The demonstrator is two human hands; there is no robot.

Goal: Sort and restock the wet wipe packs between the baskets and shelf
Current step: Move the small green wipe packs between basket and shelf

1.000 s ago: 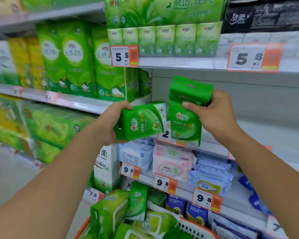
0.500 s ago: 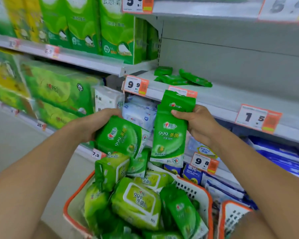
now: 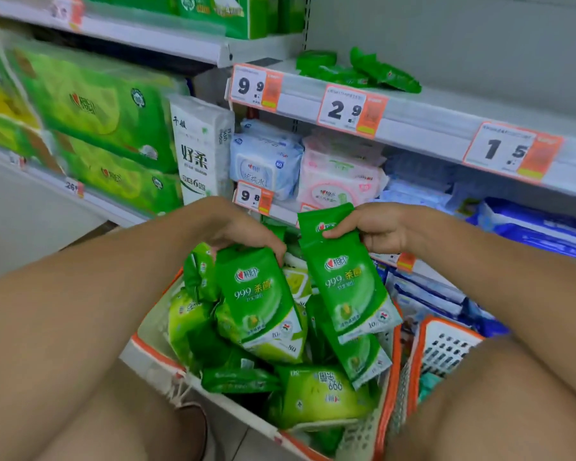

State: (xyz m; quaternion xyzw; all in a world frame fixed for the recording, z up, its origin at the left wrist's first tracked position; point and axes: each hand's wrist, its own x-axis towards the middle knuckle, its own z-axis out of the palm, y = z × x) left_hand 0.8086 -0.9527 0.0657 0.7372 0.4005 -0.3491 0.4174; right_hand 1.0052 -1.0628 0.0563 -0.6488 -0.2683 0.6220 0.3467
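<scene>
- Left hand (image 3: 243, 232): fingers curled over the top edge of a green 999 wipe pack (image 3: 260, 297), which hangs label-up over the near basket (image 3: 153, 351); held by its seam, the printed face is readable for sorting.
- Right hand (image 3: 376, 231): thumb and fingers pinch the folded top flap of a second green 999 pack (image 3: 350, 287), which dangles just beside the first, above the basket's far right corner. Each hand holding one pack of the same print suggests a matched pair being handled together; whether they are being lifted out or dropped in cannot be told.
- Near basket: white mesh with an orange rim, heaped with green wipe packs of mixed size, including a larger pale-green pack (image 3: 316, 394) lying near its front edge. The jumble implies that sorting is far from done.
- Second basket (image 3: 446, 347): touching the first on its right side; its contents are mostly hidden by the right forearm.
- Middle shelf, behind the hands: a blue wipe pack (image 3: 266, 164) and a pink wipe pack (image 3: 340, 184) stand face-out at the front edge, above a 9.8 price tag (image 3: 253, 197).
- Upper shelf (image 3: 446, 108): a few small green packs (image 3: 356, 71) lie flat and loose towards the back, behind the 2.9 price tag (image 3: 351, 109). The bare space around them is probably where the small green packs belong.
</scene>
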